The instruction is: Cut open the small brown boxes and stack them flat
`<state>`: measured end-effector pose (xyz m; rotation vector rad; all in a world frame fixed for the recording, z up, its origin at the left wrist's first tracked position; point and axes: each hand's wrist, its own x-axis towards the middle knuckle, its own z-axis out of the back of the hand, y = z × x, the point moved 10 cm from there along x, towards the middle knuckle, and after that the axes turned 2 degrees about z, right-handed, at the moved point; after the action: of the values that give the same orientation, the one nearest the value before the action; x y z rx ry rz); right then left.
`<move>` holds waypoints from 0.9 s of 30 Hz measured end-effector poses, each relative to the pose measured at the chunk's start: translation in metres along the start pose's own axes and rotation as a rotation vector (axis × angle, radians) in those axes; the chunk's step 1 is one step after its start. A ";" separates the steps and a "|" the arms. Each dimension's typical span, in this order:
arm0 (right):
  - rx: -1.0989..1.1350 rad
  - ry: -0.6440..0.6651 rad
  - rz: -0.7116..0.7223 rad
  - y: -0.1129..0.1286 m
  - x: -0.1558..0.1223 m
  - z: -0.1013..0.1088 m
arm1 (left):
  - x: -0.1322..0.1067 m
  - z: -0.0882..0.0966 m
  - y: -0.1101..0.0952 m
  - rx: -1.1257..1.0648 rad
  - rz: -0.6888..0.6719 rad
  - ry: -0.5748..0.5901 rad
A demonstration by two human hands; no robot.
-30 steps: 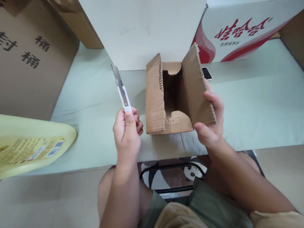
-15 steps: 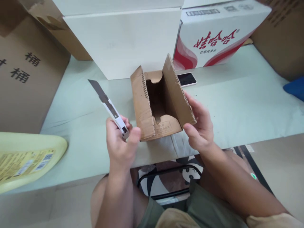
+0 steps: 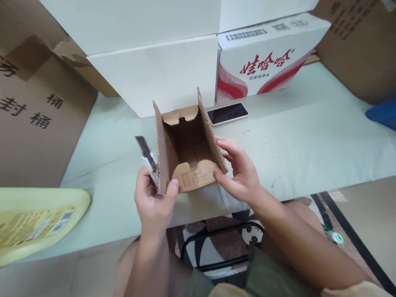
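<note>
A small brown cardboard box [image 3: 194, 175] stands in front of me with its top flaps up, and its dark inside shows no contents. My left hand [image 3: 154, 202] is closed around a utility knife [image 3: 149, 160] with its long blade out, pointing away and to the left. The left thumb presses at the box's near left corner, so the left flap stands between thumb and knife. My right hand [image 3: 239, 173] grips the right flap and near right corner, thumb on the near flap and fingers outside. Part of the knife's handle is hidden by the hand and flap.
A phone [image 3: 229, 114] lies on the pale green tabletop [image 3: 293, 136] behind the box. White cartons, one with red lettering [image 3: 269, 62], stand at the back. A large brown carton [image 3: 37, 136] and a yellow-green bottle [image 3: 46, 218] are left; a blue object [image 3: 382, 114] is right.
The box has moved left and turned, and its left flap is now upright. My left hand has taken hold of that flap's side, bringing the knife against its outer face.
</note>
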<state>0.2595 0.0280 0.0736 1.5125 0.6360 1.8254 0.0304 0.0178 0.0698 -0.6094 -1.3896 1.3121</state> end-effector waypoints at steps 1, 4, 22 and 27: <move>-0.023 0.040 0.008 0.002 0.000 -0.002 | -0.001 0.002 0.004 -0.015 0.001 0.012; -0.068 0.162 0.047 0.005 -0.001 -0.009 | -0.003 0.002 0.009 -0.069 -0.020 0.082; -0.412 0.407 0.267 0.058 0.000 -0.044 | -0.011 -0.026 -0.039 0.270 -0.280 0.195; -0.371 0.400 0.236 0.056 0.000 -0.042 | -0.014 -0.027 -0.048 0.291 -0.337 0.207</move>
<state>0.2077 -0.0068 0.1062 1.0192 0.2763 2.3044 0.0731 0.0033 0.1040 -0.2888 -1.0524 1.1166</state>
